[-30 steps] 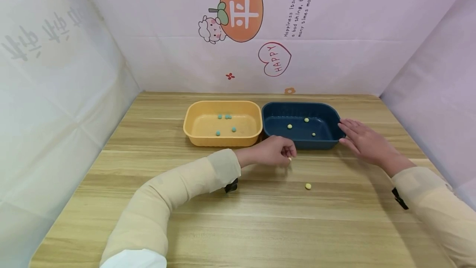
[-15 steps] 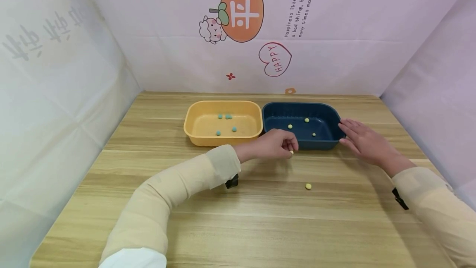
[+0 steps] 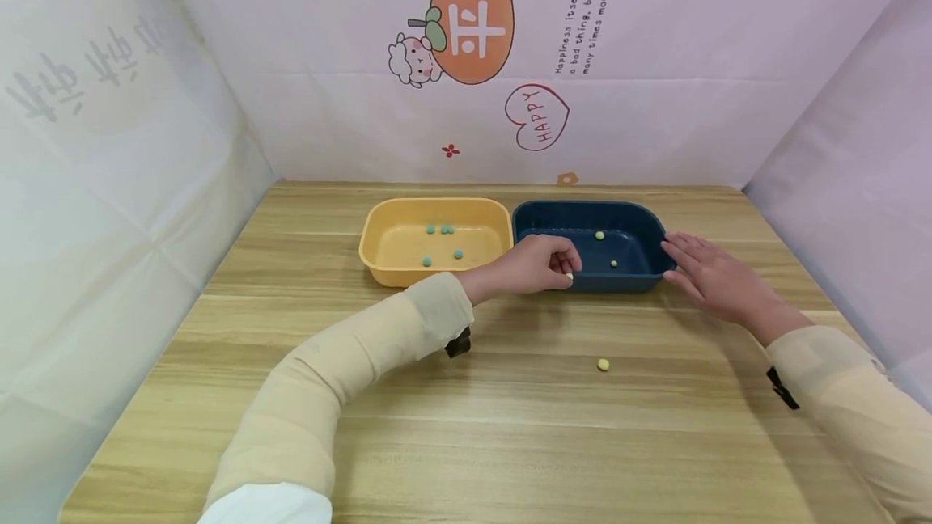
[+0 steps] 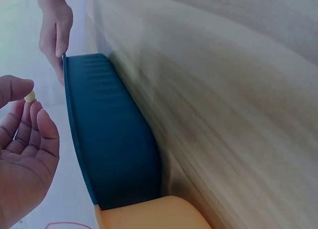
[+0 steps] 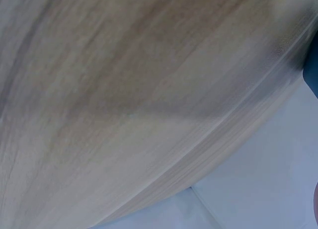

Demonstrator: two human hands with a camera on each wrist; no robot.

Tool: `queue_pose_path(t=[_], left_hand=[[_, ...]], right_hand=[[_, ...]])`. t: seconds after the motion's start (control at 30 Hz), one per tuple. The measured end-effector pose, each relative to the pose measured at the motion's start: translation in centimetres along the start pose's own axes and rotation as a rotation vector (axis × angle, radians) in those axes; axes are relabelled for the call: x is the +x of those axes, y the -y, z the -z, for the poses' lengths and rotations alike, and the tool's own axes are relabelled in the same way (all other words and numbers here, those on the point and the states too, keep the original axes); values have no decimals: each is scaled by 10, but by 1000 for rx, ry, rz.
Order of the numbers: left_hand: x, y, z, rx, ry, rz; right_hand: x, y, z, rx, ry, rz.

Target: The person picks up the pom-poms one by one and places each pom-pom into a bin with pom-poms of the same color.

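Note:
My left hand pinches a small pale yellow ball between thumb and fingertips, over the near edge of the dark blue basin. Inside that basin lie two yellow balls that I can see; my left hand covers part of its left side. With fingers straight, my right hand rests against the basin's right end. A further yellow ball lies on the wooden table in front of the basin.
Left of the blue basin, side by side with it, stands a yellow basin with several blue-green balls in it. The wooden table runs back to a printed white cloth, and cloth also hangs at both sides.
Holding the yellow ball, my left hand has risen from just in front of the blue basin to above its near rim. One ball in the basin is now covered. My right hand stays put.

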State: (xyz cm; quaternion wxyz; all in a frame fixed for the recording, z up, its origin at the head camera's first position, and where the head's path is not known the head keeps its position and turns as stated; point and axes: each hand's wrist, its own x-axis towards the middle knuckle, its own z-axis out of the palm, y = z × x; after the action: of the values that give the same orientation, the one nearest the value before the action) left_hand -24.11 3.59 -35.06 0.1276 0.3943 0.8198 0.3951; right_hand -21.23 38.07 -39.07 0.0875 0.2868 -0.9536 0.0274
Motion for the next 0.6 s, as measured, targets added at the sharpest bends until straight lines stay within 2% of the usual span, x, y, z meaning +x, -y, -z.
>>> queue_pose_path(t=[0.3, 0.6], left_hand=[[11, 4, 9, 18, -72, -2], [27, 10, 16, 0, -168, 29]], right_hand=[[0, 0, -1, -3, -10, 2], [1, 1, 0, 1, -9, 0]])
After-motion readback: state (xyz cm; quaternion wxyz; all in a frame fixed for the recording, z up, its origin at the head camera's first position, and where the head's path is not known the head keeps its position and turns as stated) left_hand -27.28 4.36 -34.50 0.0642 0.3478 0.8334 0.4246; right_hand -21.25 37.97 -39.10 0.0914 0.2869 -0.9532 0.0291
